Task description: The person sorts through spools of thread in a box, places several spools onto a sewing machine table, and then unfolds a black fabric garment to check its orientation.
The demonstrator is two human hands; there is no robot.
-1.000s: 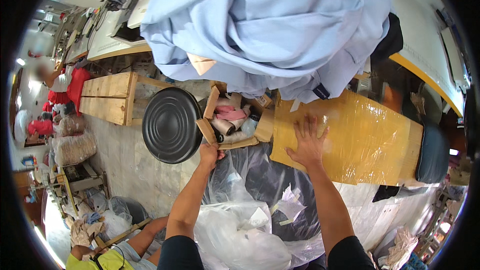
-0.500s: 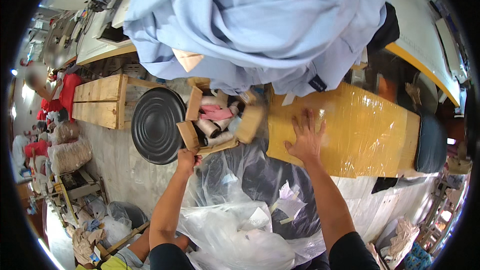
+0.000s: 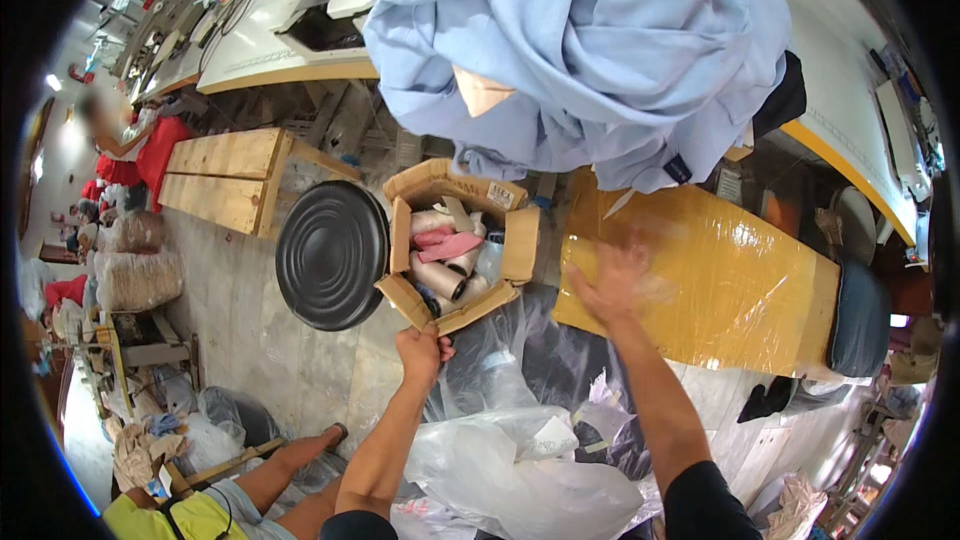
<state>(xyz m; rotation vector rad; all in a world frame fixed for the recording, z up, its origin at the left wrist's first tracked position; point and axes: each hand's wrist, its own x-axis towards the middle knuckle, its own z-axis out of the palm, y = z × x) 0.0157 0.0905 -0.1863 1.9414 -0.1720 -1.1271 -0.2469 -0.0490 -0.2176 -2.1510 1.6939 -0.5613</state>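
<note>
My left hand (image 3: 422, 352) is closed on the near flap of an open cardboard box (image 3: 398, 240). Inside the box lie several cones of pale thread (image 3: 440, 278) and a pink cloth scrap (image 3: 447, 245). To the right, my right hand (image 3: 615, 285) is over a long bench (image 3: 720, 290) covered in shiny yellow-brown wrap. Motion smears that hand, but its thumb and fingers look spread, with nothing in them. Whether it touches the bench I cannot tell. A large heap of light blue fabric (image 3: 590, 60) sits beyond both hands and hides the bench's far edge.
Left of the box stands a round black stool (image 3: 332, 255), with a wooden bench (image 3: 222, 180) behind it. Clear plastic bags (image 3: 520, 460) lie close in front of me. A seated person in a yellow top (image 3: 185, 520) is at lower left. White worktables (image 3: 270, 45) stand beyond.
My left hand has moved right and nearer, still on the flap, and the box has turned. My right hand, flat on the bench before, is now blurred. The whole view has shifted slightly.
</note>
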